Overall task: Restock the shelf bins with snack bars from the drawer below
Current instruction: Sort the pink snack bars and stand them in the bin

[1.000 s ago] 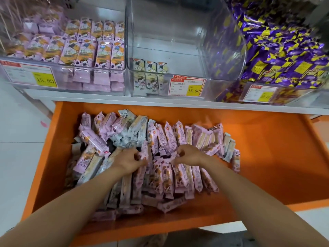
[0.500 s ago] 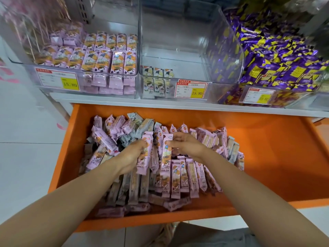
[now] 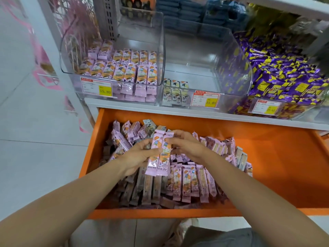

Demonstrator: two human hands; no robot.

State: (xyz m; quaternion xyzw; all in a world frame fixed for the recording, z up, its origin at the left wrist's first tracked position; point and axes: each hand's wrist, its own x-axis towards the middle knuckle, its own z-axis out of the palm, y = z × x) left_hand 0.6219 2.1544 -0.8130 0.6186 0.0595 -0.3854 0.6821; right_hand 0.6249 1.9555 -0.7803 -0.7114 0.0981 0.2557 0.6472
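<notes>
A small bundle of pink snack bars, the held bars (image 3: 160,154), was gripped between both hands just above the loose bars (image 3: 187,180) heaped in the orange drawer (image 3: 267,157). The left hand (image 3: 137,157) was curled round the bundle's left side, its thumb laid across the front of the wrappers, while the fingers of the right hand (image 3: 188,147) were closed against the right edge and the upper end. The bundle's long axis was seen to run away from the person, the top end tipped toward the shelf and the lower seal hanging toward the body. The left bin (image 3: 66,69), where matching pink bars (image 3: 122,68) were laid in rows with the same end pointing back, lay above and to the left of the hands, so the left hand was judged the nearer one. The middle bin (image 3: 201,75), directly above, was stocked only with three pale bars (image 3: 175,94) at its front. A lift up and leftward over the clear front wall was judged to be called for, with little turning needed.
</notes>
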